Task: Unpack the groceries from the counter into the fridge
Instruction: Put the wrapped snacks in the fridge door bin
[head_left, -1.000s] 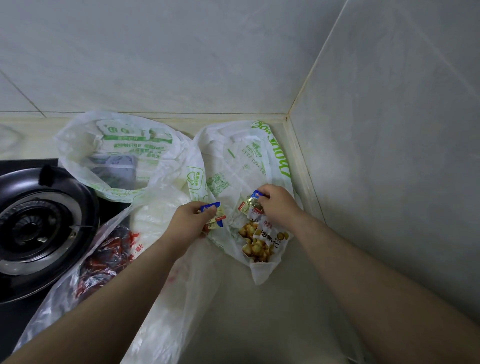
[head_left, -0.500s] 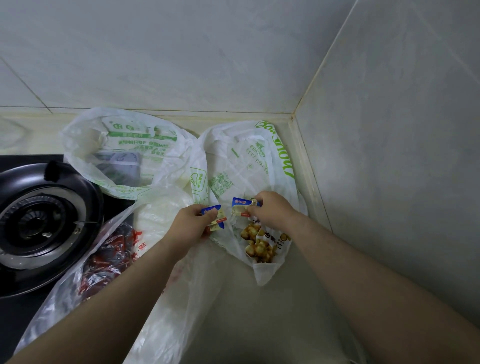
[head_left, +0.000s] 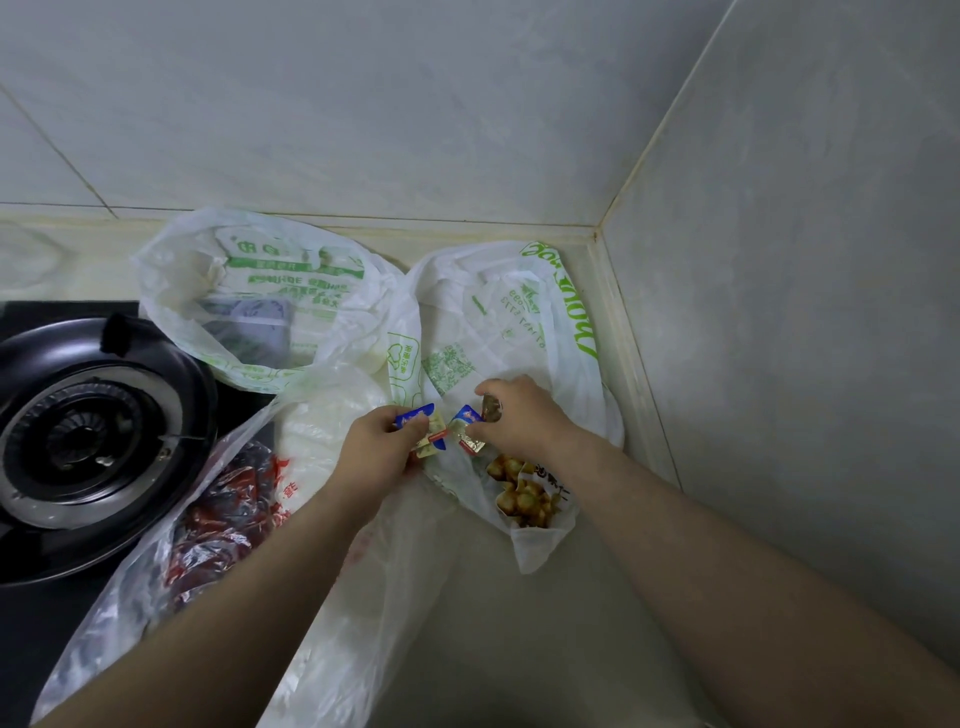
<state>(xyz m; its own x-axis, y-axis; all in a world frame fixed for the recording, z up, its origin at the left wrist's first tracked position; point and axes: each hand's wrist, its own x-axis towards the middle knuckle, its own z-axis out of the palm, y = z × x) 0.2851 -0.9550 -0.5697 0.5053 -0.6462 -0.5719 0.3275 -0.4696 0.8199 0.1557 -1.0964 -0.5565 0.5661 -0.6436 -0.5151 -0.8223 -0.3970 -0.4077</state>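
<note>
The person is at the taking-out step: little things are being picked out of a shopping bag on the counter (head_left: 519, 665). The left hand (head_left: 382, 447) has its grip curled round some small packets (head_left: 423, 434), blue and yellow, held just above the bags. The right hand (head_left: 522, 415) pinches one more blue packet (head_left: 466, 428) of the same kind. Something brown and shiny sits by its fingers, too small to name. The two hands are close together over the mouth of the white bag (head_left: 519, 312) with green writing, which sits in the corner. A snack pack (head_left: 524, 493) with yellow lumps on it lies in that bag, just under the right hand. The fridge is not in view. The next move is likely to put all the little packets into one hand and carry them to the fridge. They look small and slippery, so they need a firm hold. At the back is a second bag (head_left: 270, 280) with a grey box (head_left: 254, 327) inside. In front lies a clear bag (head_left: 363, 597) with red food (head_left: 223, 514), right beside the black stove burner (head_left: 88, 426). The floppy bag sides could catch fingers or hide more food.
</note>
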